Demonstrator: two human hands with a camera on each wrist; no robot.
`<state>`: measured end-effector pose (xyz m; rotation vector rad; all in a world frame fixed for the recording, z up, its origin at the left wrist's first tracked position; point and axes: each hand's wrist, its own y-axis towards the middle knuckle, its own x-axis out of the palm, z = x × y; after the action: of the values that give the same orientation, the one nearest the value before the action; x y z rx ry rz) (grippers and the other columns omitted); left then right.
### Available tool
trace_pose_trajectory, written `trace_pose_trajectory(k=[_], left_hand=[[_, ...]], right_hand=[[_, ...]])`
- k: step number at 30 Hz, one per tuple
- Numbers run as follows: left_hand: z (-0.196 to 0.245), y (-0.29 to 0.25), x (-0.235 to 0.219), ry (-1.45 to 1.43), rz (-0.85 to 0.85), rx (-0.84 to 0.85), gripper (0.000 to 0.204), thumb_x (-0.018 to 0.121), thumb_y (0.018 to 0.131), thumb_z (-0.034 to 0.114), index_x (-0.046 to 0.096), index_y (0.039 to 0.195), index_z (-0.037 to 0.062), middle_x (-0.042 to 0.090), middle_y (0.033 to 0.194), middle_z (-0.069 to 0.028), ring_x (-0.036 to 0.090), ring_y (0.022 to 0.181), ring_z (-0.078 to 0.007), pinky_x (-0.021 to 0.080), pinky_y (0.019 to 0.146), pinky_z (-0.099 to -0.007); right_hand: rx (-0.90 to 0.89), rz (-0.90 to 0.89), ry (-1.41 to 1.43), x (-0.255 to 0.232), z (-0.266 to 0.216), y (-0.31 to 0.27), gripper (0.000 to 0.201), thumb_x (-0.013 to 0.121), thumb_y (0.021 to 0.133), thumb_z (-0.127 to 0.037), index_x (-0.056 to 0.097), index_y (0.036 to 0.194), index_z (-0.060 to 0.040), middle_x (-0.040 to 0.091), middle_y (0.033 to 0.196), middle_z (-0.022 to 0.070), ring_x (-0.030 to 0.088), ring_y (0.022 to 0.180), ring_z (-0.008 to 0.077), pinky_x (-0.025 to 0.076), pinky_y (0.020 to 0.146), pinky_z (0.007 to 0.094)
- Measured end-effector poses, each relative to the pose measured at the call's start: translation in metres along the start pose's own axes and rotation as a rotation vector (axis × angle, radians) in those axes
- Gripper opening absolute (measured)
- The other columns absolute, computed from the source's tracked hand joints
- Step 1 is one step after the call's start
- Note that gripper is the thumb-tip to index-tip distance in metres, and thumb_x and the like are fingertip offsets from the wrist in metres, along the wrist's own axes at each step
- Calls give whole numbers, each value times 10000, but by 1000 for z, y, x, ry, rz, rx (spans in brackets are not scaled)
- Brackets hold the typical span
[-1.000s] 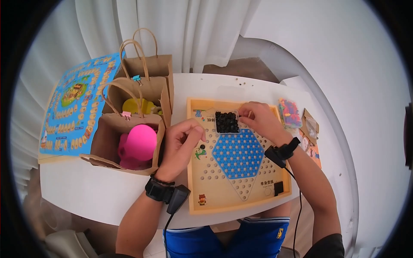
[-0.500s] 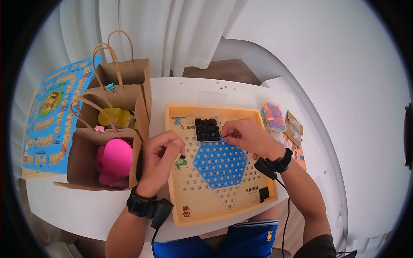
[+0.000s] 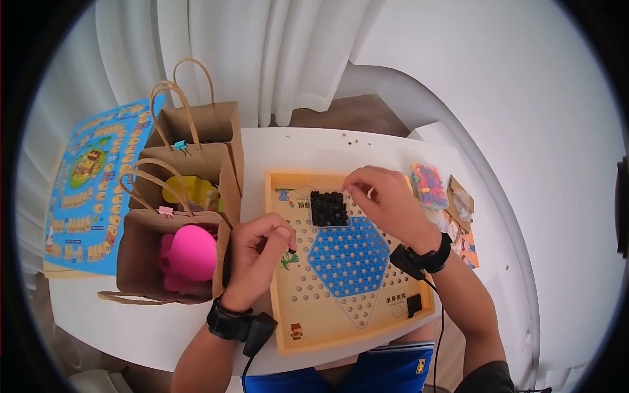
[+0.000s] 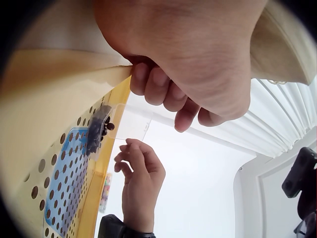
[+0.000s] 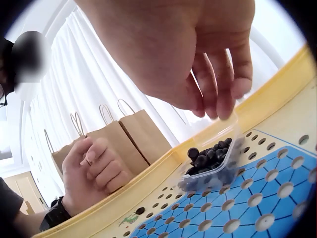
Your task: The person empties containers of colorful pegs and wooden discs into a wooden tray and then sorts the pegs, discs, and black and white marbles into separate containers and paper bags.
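Note:
A clear box of black pieces [image 3: 329, 208] [image 5: 210, 163] sits at the far end of a wooden game tray [image 3: 288, 337]. Beside its right rim is my right hand [image 3: 393, 200] [image 4: 141, 181], fingers bent and spread, with no piece visible in them. My left hand [image 3: 259, 255] [image 5: 96, 173] rests by the tray's left edge, its fingers loosely curled and nothing visibly held. One loose black piece [image 5: 140, 210] lies on the board near the dinosaur picture, just beyond the left fingertips. In the left wrist view, my palm hides part of the tray.
Left of the tray stand paper bags [image 3: 226, 160], one holding a pink object [image 3: 190, 254], with a blue game sheet [image 3: 98, 190] behind them. A box of colourful pieces [image 3: 429, 187] and a small packet [image 3: 460, 200] lie to the right. Tiny bits are scattered beyond the tray.
The head view has shifted. My right fingertips moved from beside the box down toward its lower right corner, then back up along its right side. My left hand stays almost still by the tray edge.

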<state>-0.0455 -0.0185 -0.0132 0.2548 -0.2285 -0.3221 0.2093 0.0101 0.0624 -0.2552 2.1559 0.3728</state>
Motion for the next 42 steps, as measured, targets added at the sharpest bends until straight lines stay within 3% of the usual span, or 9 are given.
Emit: trace_pose_trajectory(k=[2, 6, 9, 11, 14, 17, 20, 36, 42], left_hand=[[0, 0, -2, -12, -21, -41, 265, 577, 1033, 140, 607, 815, -7, 624, 758, -11, 552, 722, -62, 431, 684, -243], [0, 0, -2, -25, -32, -33, 267, 574, 1036, 140, 604, 816, -9, 623, 760, -11, 552, 722, -56, 432, 683, -239], [1, 0, 1, -20, -33, -20, 266, 573, 1038, 136, 602, 816, -8, 623, 753, -10, 545, 709, -51, 434, 676, -238], [1, 0, 5, -24, 4, 24, 340, 549, 1062, 223, 607, 803, 11, 461, 685, 51, 365, 635, -35, 271, 596, -232], [-2, 0, 2, 32, -9, 24, 342, 549, 1063, 227, 607, 802, 13, 453, 685, 53, 360, 637, -36, 271, 598, -233], [0, 1, 3, 11, -10, 21, 346, 553, 1064, 235, 608, 803, 13, 445, 683, 55, 359, 637, -36, 272, 598, -235], [-2, 0, -1, -21, -32, -3, 261, 568, 1044, 131, 610, 819, 5, 624, 761, 16, 521, 704, -33, 409, 661, -225], [-4, 0, 0, -24, -34, 0, 245, 578, 1037, 142, 614, 836, 8, 612, 765, 26, 507, 700, -22, 396, 649, -220], [-2, 0, 0, -9, -42, 2, 232, 576, 1036, 131, 616, 843, 8, 618, 771, 26, 513, 701, -20, 400, 650, -214]], right_hand=[[55, 122, -45, -3, -2, 0, 199, 652, 966, -73, 688, 1157, -26, 708, 1027, 119, 679, 888, 281, 555, 814, 374], [-253, 436, -267, 9, 0, 5, 284, 642, 984, -114, 641, 1261, -52, 663, 1174, 132, 630, 1089, 319, 510, 943, 418], [-332, 325, -354, 10, 2, 5, 358, 627, 996, -133, 585, 1346, -72, 633, 1190, 139, 578, 1179, 341, 466, 996, 442], [-253, 266, -244, 9, -6, -1, 251, 625, 1002, -151, 635, 1235, -59, 638, 1169, 140, 590, 1150, 350, 477, 981, 443], [-84, -38, -93, 0, -4, -10, 153, 664, 982, -156, 658, 1095, -54, 642, 1201, 145, 589, 1150, 360, 474, 987, 453], [-94, -105, -41, 11, 5, -11, 121, 740, 930, -140, 675, 998, -65, 628, 1253, 145, 577, 1200, 346, 462, 1030, 428], [-223, -6, -78, 26, 13, -14, 209, 774, 889, -172, 646, 1018, -68, 627, 1251, 132, 570, 1210, 358, 470, 1015, 440], [-129, -156, -263, 20, -7, -21, 447, 854, 798, -218, 583, 1131, -92, 607, 1386, 169, 579, 1263, 384, 473, 1064, 440], [-341, -56, -552, 26, -17, -34, 376, 808, 822, -209, 632, 1111, -45, 679, 1282, 164, 634, 1238, 375, 514, 1040, 455]])
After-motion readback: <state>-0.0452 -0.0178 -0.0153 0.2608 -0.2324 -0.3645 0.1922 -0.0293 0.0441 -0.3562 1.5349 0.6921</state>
